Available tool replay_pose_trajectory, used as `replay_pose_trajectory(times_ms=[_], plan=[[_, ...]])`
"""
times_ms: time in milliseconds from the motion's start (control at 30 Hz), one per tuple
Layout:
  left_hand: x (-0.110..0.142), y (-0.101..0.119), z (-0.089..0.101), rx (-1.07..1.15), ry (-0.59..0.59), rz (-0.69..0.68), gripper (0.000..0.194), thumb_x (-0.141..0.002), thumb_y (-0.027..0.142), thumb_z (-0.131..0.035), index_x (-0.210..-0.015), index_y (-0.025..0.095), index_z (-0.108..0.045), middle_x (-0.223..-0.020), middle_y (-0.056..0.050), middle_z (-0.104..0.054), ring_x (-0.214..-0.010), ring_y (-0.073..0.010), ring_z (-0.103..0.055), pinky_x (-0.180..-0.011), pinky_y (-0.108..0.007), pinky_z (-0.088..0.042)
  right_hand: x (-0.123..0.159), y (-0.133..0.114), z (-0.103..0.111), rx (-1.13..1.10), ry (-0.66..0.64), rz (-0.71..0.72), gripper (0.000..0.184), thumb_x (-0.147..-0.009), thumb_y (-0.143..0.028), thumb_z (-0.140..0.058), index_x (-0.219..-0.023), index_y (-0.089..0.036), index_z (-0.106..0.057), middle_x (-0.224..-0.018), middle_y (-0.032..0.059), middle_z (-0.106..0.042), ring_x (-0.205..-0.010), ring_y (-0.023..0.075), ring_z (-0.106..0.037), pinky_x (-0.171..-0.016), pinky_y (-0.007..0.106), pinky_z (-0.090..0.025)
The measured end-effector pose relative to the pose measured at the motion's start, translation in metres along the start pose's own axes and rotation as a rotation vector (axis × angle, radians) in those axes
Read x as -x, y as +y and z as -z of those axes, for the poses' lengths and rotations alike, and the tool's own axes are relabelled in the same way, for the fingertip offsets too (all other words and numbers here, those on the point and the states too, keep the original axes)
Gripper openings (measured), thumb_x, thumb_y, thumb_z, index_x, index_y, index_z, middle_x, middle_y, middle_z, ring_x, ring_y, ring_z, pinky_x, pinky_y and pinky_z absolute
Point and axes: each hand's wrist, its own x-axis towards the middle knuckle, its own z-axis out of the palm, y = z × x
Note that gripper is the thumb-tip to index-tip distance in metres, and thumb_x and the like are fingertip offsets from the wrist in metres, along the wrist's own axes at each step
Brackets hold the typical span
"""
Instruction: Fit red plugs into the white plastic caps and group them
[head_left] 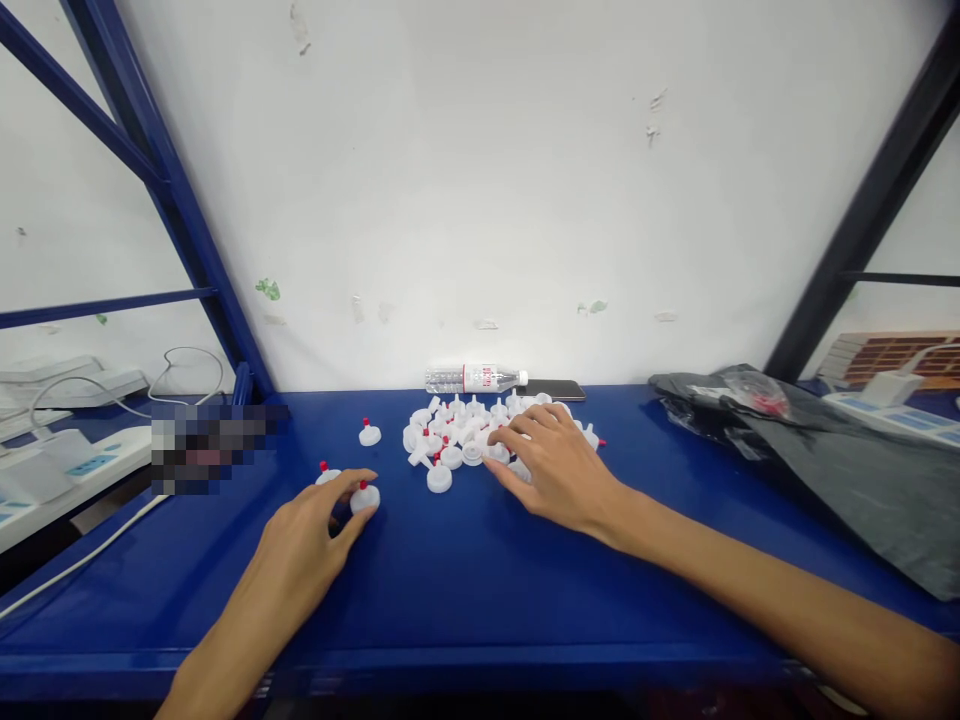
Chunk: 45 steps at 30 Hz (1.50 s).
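My left hand (311, 535) has thumb and index finger closed around a white nozzle cap with a red tip (365, 499). Just behind those fingers, a second red-tipped cap (327, 476) is partly covered, and a third red-tipped cap (370, 434) stands upright farther back. My right hand (555, 465) rests over the right side of a pile of white nozzle caps (469, 430), its fingers bent and apart. Some caps in the pile show red tips, and several lie tilted or upside down. A single white cap (439, 479) sits at the pile's front edge.
A clear plastic bottle (476, 379) lies behind the pile, beside a dark phone (555, 390). A black plastic bag (810, 470) covers the right side of the blue table (450, 610). Power strips (90, 465) and a white cable (82, 555) are at left.
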Motion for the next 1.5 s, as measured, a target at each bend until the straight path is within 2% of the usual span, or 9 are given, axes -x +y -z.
replay_pose_trajectory(times_ms=[233, 400, 533, 600, 767, 933, 1200, 1333, 1500], plan=[[-0.005, -0.012, -0.006, -0.012, 0.028, 0.018, 0.051, -0.089, 0.051, -0.052, -0.126, 0.023, -0.071, -0.103, -0.007, -0.077, -0.071, -0.0237, -0.071, -0.072, -0.036, -0.055, 0.0, 0.0, -0.002, 0.172, -0.171, 0.062, 0.03, -0.098, -0.044, -0.063, -0.094, -0.017, -0.076, -0.085, 0.0106, -0.078, -0.098, 0.0309, -0.067, -0.104, 0.053, -0.04], [-0.002, -0.008, -0.007, -0.028, 0.067, 0.045, 0.064, -0.088, 0.051, -0.053, -0.146, 0.022, -0.055, -0.113, -0.008, -0.075, -0.076, -0.0248, -0.072, -0.072, -0.037, -0.057, 0.002, -0.002, 0.0, 0.028, -0.048, 0.041, 0.025, -0.101, -0.038, -0.061, -0.106, -0.017, -0.074, -0.09, 0.0086, -0.078, -0.088, 0.026, -0.07, -0.099, 0.049, -0.045], [0.013, 0.013, -0.001, -0.081, 0.295, -0.001, 0.059, -0.094, 0.057, -0.05, -0.144, 0.025, -0.058, -0.123, -0.01, -0.069, -0.089, -0.0274, -0.071, -0.074, -0.038, -0.056, 0.005, -0.008, -0.001, -0.284, 0.058, -0.035, 0.028, -0.101, -0.04, -0.063, -0.122, -0.022, -0.067, -0.102, 0.0056, -0.078, -0.088, 0.0218, -0.071, -0.087, 0.039, -0.053], [0.023, 0.031, -0.001, 0.098, 0.219, -0.033, 0.054, -0.094, 0.06, -0.053, -0.133, 0.025, -0.066, -0.103, -0.006, -0.073, -0.069, -0.0211, -0.068, -0.062, -0.033, -0.054, 0.007, -0.016, -0.001, -0.468, 0.078, -0.047, 0.031, -0.099, -0.041, -0.066, -0.125, -0.024, -0.064, -0.112, 0.0056, -0.076, -0.095, 0.0205, -0.071, -0.087, 0.037, -0.056], [0.036, 0.072, -0.012, 0.645, -0.227, 0.048, 0.054, -0.089, 0.057, -0.061, -0.126, 0.019, -0.072, -0.083, -0.004, -0.077, -0.058, -0.0164, -0.064, -0.053, -0.026, -0.055, 0.012, -0.036, 0.001, -0.7, 0.066, 0.076, 0.036, -0.098, -0.037, -0.068, -0.131, -0.026, -0.058, -0.121, 0.0062, -0.071, -0.109, 0.0194, -0.069, -0.095, 0.036, -0.057], [0.032, 0.079, -0.019, 0.811, -0.175, 0.075, 0.047, -0.084, 0.053, -0.072, -0.114, 0.017, -0.077, -0.069, -0.001, -0.073, -0.054, -0.0148, -0.06, -0.051, -0.024, -0.054, 0.014, -0.04, 0.004, -0.639, 0.067, 0.247, 0.031, -0.102, -0.033, -0.062, -0.131, -0.022, -0.06, -0.116, 0.009, -0.068, -0.103, 0.0178, -0.067, -0.088, 0.03, -0.058], [0.034, 0.071, -0.024, 0.844, -0.177, 0.051, 0.035, -0.086, 0.047, -0.075, -0.11, 0.021, -0.074, -0.097, -0.006, -0.078, -0.085, -0.0238, -0.076, -0.062, -0.024, -0.057, 0.006, -0.03, 0.005, -0.44, 0.172, 0.46, 0.036, -0.101, -0.045, -0.06, -0.127, -0.02, -0.064, -0.112, 0.0086, -0.074, -0.104, 0.0181, -0.068, -0.097, 0.034, -0.054], [0.036, 0.062, -0.029, 0.829, -0.13, 0.091, 0.039, -0.085, 0.049, -0.075, -0.113, 0.021, -0.07, -0.097, -0.006, -0.076, -0.079, -0.023, -0.075, -0.053, -0.023, -0.052, -0.012, 0.023, 0.031, -0.262, 0.241, 0.171, 0.026, -0.105, -0.035, -0.053, -0.113, -0.018, -0.071, -0.104, 0.0096, -0.078, -0.097, 0.0221, -0.071, -0.089, 0.04, -0.055], [0.036, 0.058, -0.033, 0.802, -0.247, 0.164, 0.055, -0.085, 0.06, -0.071, -0.124, 0.021, -0.066, -0.065, 0.004, -0.058, -0.055, -0.015, -0.056, -0.044, -0.021, -0.036, -0.016, 0.118, 0.076, -0.002, -0.158, -0.528, 0.023, -0.095, -0.031, -0.058, -0.101, -0.019, -0.076, -0.088, 0.0072, -0.079, -0.076, 0.0227, -0.072, -0.071, 0.034, -0.052]])
